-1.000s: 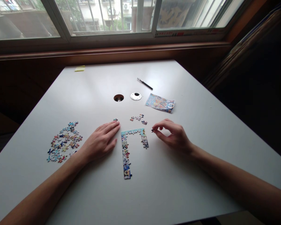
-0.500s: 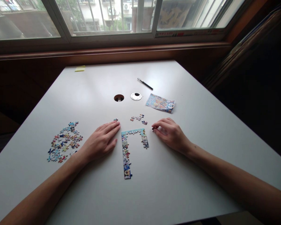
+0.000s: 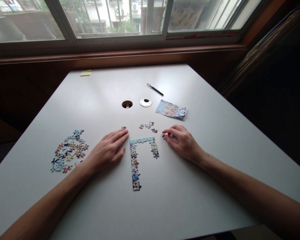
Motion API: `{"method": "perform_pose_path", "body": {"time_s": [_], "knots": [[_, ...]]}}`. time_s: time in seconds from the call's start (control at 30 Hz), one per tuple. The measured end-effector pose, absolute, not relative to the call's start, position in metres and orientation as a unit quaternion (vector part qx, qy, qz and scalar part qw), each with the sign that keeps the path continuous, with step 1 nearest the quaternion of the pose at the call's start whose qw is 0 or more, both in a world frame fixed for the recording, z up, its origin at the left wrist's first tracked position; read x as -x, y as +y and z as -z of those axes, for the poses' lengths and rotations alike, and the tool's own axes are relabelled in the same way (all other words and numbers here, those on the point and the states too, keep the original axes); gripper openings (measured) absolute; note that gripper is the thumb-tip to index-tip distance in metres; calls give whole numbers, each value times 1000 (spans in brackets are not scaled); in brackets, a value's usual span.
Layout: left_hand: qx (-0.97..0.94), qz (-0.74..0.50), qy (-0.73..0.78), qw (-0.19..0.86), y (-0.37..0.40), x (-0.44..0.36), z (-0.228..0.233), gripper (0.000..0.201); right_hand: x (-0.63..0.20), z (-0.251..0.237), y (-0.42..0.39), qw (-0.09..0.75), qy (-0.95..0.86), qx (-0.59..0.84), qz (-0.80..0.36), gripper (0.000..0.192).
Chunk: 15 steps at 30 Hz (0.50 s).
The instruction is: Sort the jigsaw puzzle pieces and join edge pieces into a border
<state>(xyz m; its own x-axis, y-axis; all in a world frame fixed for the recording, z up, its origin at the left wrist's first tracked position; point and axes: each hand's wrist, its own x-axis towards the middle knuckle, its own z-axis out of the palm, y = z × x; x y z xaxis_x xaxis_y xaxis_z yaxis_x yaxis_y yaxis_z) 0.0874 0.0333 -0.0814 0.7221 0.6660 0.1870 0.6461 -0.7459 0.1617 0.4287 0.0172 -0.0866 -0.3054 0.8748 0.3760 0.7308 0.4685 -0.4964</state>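
Observation:
A partly joined jigsaw border [image 3: 134, 163] lies on the white table, with a long left side, a top row and a short right side. My left hand [image 3: 112, 146] rests flat to its left, fingers stretched out. A small puzzle piece [image 3: 123, 127] shows just beyond those fingertips. To the right of the border is my right hand [image 3: 181, 141], its index finger lifted off the thumb. One loose jigsaw piece [image 3: 164, 136] lies at these fingertips, partly covered by them. Several loose pieces [image 3: 149, 125] sit above the border's top row.
A heap of puzzle pieces [image 3: 70, 150] spreads out on the left, partly behind my left forearm. Farther back are a colourful picture sheet [image 3: 171, 110], a pen [image 3: 155, 89], a round cover [image 3: 145, 102], a hole [image 3: 127, 104] in the table [image 3: 102, 90], and a yellow sticky note [image 3: 85, 73].
My right index finger has risen away from the thumb, and the puzzle piece it pinched now lies on the table. My left hand has hardly moved.

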Motion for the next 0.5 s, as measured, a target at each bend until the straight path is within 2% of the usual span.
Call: {"method": "perform_pose_path", "body": {"time_s": [0.23,0.5], "knots": [[-929,-128,345,36,35,-87,83,52,-430,88,17,291,-805,506,-110,14],[-907,-206,367,30,33,-85,87,30,-427,88,16,265,-811,514,-84,12]]}}
